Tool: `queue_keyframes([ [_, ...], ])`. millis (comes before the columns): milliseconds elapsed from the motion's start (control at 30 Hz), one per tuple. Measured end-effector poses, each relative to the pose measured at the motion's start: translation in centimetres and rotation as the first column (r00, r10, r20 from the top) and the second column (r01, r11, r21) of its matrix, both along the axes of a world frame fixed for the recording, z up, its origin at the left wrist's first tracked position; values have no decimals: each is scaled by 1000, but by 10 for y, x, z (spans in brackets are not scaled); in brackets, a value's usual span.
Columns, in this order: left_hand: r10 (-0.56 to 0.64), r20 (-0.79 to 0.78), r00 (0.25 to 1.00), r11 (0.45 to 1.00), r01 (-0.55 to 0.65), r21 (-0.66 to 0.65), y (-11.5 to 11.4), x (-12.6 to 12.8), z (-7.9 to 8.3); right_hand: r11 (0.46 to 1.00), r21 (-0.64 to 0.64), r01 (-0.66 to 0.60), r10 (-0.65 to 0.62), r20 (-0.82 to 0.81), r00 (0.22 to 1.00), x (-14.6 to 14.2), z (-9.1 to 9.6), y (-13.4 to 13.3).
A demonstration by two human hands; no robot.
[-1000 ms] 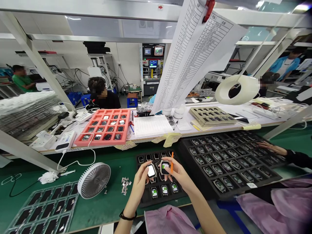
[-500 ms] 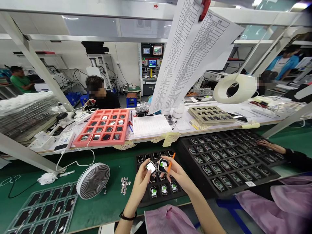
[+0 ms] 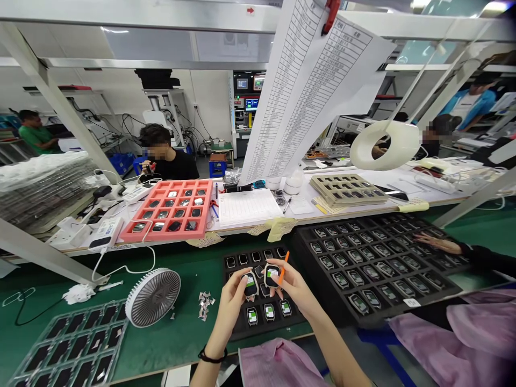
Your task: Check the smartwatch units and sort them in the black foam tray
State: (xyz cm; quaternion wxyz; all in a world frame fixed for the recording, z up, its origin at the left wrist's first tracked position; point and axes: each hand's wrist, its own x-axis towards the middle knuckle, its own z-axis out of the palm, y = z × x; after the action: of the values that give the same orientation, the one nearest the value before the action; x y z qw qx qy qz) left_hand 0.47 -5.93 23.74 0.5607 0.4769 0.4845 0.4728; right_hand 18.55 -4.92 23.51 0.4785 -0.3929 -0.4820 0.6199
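Note:
Two square smartwatches are held side by side above a black foam tray (image 3: 258, 329). My left hand (image 3: 231, 296) is closed around one smartwatch (image 3: 250, 284), whose dark screen shows green and white patches. In my right hand (image 3: 296, 287) is the other smartwatch (image 3: 272, 273), its screen also lit with green and white. An orange pen-like stick (image 3: 284, 267) is tucked between the fingers of that same hand. Several more watches lie in the tray's slots, three of them lit in the front row; my hands partly cover the middle rows.
A round fan (image 3: 153, 297) stands left of small silvery scraps (image 3: 205, 306). Clear plastic trays (image 3: 76, 341) lie front left. A large black tray of watches (image 3: 374, 263) is at right, with a co-worker's hand (image 3: 437, 243) over it. A pink tray (image 3: 167, 209) sits on the shelf.
The left watch's screen has gone from plain white to dark with green and white patches, and that watch now sits slightly lower. The co-worker's hand has shifted a little left.

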Motion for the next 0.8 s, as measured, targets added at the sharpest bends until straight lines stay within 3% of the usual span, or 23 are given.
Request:
queue_keyframes([
  [333, -63, 33, 997, 998, 63, 11, 2, 11, 2, 999, -3, 46, -46, -35, 998, 8, 1, -3],
  [800, -65, 37, 997, 997, 66, -33, 7, 5, -7, 999, -12, 32, -32, -27, 999, 4, 1, 4],
])
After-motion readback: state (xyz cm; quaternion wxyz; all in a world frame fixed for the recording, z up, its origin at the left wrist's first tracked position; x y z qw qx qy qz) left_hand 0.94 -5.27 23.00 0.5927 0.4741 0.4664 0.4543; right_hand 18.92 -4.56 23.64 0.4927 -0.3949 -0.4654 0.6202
